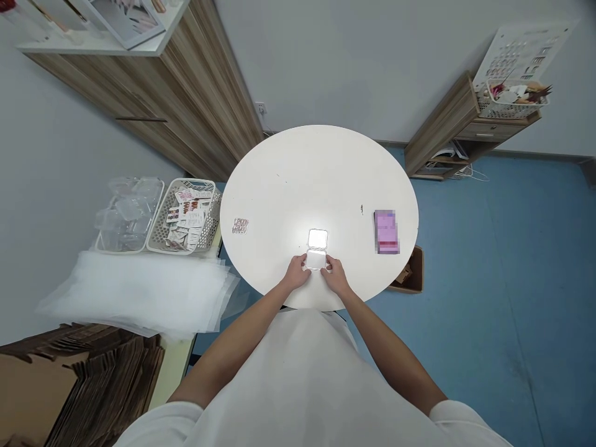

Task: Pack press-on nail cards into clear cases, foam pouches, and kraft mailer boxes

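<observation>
Head view: left hand (297, 273) and right hand (335, 277) apart, the clear case (316, 259) held between them, fingers and thumb of each pinching its near half by the side edges. Case lies open, its lid (318, 238) hinged back just beyond the fingertips. Surface under both hands: white oval table (321, 161). Well left of the left hand, a small patterned piece (240, 226), possibly a set of nail tips; too small to be sure. Right of the right hand, a pink box-like item (387, 232), blurred; between the two and farther out, a tiny dark object (362, 210). Farther left, past the table edge, a white basket (184, 217) of printed packets.
</observation>
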A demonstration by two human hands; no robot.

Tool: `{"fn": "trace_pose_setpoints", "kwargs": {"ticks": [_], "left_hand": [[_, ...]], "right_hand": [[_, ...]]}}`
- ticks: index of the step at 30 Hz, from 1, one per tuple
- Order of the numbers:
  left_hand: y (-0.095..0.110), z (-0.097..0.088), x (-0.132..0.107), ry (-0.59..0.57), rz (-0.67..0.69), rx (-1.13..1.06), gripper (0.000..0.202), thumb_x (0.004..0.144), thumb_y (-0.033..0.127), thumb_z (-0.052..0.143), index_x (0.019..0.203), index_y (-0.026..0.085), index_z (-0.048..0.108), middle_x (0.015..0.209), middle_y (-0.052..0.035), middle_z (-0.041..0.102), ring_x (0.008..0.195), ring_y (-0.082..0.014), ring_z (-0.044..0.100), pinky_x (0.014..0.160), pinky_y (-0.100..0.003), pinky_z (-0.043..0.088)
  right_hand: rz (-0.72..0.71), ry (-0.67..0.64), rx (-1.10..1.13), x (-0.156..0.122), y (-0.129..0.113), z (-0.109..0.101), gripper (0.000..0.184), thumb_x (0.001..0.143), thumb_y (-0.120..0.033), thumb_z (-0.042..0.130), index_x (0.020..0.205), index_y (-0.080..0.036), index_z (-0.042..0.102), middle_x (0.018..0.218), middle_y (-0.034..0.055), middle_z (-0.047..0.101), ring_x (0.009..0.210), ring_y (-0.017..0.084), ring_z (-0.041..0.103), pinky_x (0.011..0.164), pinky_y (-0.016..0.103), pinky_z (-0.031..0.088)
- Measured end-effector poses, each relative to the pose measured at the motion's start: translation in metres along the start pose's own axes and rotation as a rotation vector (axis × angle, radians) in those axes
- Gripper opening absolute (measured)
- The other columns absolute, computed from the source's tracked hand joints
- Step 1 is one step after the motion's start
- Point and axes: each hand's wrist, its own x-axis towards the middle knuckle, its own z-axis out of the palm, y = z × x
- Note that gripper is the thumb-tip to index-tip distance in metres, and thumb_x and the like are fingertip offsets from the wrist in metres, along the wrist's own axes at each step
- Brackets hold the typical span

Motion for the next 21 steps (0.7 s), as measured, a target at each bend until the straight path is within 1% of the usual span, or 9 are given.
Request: {"fn": "trace_pose_setpoints", "kwargs": {"ticks": [3, 6, 8, 10, 13, 15, 18, 20, 21], "left_hand": [[-0.001, -0.002, 0.0, -0.043, 0.012, 0.058, 0.046, 0.06, 0.013, 0.054, 0.106, 0.017, 0.052, 0.106, -0.0076, 0.05, 0.091, -0.0184, 0.049, 0.077, -0.028, 0.039], [-0.002, -0.007, -0.001, -0.105, 0.034, 0.147, 0.046, 0.064, 0.016, 0.052, 0.11, 0.016, 0.049, 0.109, -0.0086, 0.048, 0.094, -0.0188, 0.049, 0.078, -0.029, 0.04], [-0.004, -0.016, -0.003, -0.129, 0.058, 0.188, 0.049, 0.066, 0.017, 0.051, 0.115, 0.016, 0.045, 0.111, -0.0097, 0.047, 0.096, -0.0192, 0.049, 0.078, -0.029, 0.04], [-0.01, -0.033, -0.005, -0.125, 0.106, 0.221, 0.05, 0.069, 0.018, 0.05, 0.119, 0.016, 0.042, 0.112, -0.0101, 0.047, 0.099, -0.0194, 0.049, 0.08, -0.03, 0.041], [-0.024, -0.073, -0.006, -0.054, 0.231, 0.28, 0.047, 0.072, 0.019, 0.048, 0.119, 0.017, 0.043, 0.11, -0.0089, 0.048, 0.1, -0.0198, 0.049, 0.083, -0.033, 0.041], [-0.036, -0.108, -0.003, 0.027, 0.298, 0.322, 0.044, 0.073, 0.021, 0.048, 0.117, 0.018, 0.045, 0.107, -0.0082, 0.049, 0.099, -0.0203, 0.049, 0.086, -0.035, 0.041], [-0.053, -0.163, 0.012, 0.181, 0.285, 0.367, 0.044, 0.073, 0.022, 0.049, 0.117, 0.017, 0.044, 0.107, -0.0086, 0.048, 0.096, -0.0202, 0.051, 0.087, -0.036, 0.041], [-0.06, -0.194, 0.026, 0.277, 0.231, 0.396, 0.052, 0.072, 0.023, 0.051, 0.121, 0.015, 0.039, 0.111, -0.0105, 0.045, 0.096, -0.0209, 0.051, 0.087, -0.036, 0.04], [-0.062, -0.207, 0.034, 0.297, 0.21, 0.415, 0.056, 0.071, 0.024, 0.053, 0.123, 0.015, 0.036, 0.113, -0.0114, 0.043, 0.099, -0.0217, 0.05, 0.089, -0.036, 0.039]], "right_hand": [[0.002, 0.02, 0.011, -0.001, 0.001, 0.001, 0.053, 0.068, -0.027, 0.047, 0.12, -0.021, 0.044, 0.106, 0.007, 0.047, 0.088, 0.018, 0.05, 0.08, 0.034, 0.044], [0.015, 0.064, 0.005, -0.004, 0.0, 0.002, 0.053, 0.068, -0.029, 0.048, 0.12, -0.021, 0.043, 0.106, 0.0064, 0.047, 0.087, 0.017, 0.05, 0.08, 0.033, 0.044], [0.013, 0.13, -0.015, -0.009, -0.003, 0.003, 0.056, 0.069, -0.03, 0.049, 0.123, -0.02, 0.039, 0.109, 0.0075, 0.045, 0.088, 0.018, 0.049, 0.077, 0.033, 0.045], [-0.021, 0.204, -0.045, -0.014, -0.009, 0.008, 0.057, 0.071, -0.031, 0.048, 0.126, -0.021, 0.035, 0.111, 0.0085, 0.044, 0.09, 0.018, 0.048, 0.074, 0.032, 0.046], [-0.118, 0.256, -0.099, -0.019, -0.026, 0.024, 0.055, 0.073, -0.029, 0.046, 0.126, -0.021, 0.033, 0.111, 0.0085, 0.044, 0.089, 0.018, 0.048, 0.074, 0.033, 0.046], [-0.18, 0.217, -0.137, -0.017, -0.04, 0.042, 0.052, 0.074, -0.028, 0.045, 0.125, -0.022, 0.034, 0.109, 0.0079, 0.046, 0.087, 0.017, 0.049, 0.076, 0.035, 0.045], [-0.229, 0.08, -0.183, -0.004, -0.062, 0.076, 0.05, 0.074, -0.027, 0.046, 0.123, -0.023, 0.036, 0.107, 0.0068, 0.047, 0.086, 0.016, 0.05, 0.076, 0.035, 0.046], [-0.218, 0.016, -0.2, 0.008, -0.076, 0.099, 0.05, 0.074, -0.027, 0.046, 0.123, -0.023, 0.035, 0.108, 0.0064, 0.047, 0.087, 0.016, 0.05, 0.076, 0.035, 0.046], [-0.205, -0.005, -0.21, 0.014, -0.082, 0.11, 0.05, 0.074, -0.027, 0.046, 0.123, -0.024, 0.034, 0.109, 0.0064, 0.047, 0.087, 0.017, 0.051, 0.076, 0.035, 0.046]]}}
